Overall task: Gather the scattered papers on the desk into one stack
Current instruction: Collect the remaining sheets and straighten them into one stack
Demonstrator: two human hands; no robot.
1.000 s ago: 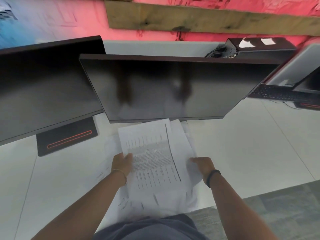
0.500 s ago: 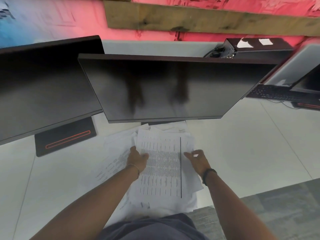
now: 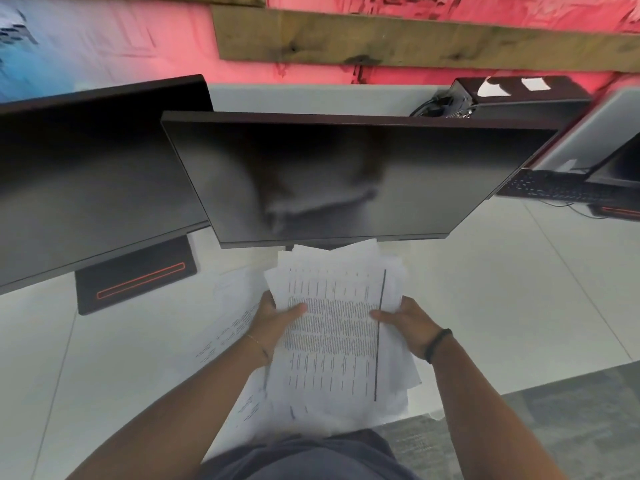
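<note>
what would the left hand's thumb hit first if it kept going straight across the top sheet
Probably the right hand's thumb: the left hand points its thumb rightward over the paper bundle toward it, with only printed page between.

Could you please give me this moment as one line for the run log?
left hand: grips papers | right hand: grips papers | loose sheet: on desk, left of bundle | stack: uneven

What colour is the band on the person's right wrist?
Black. The wristband shows best in the head view, just behind the right hand gripping the papers.

Printed paper sheets (image 3: 332, 327) — glossy monitor (image 3: 346, 174)
</note>
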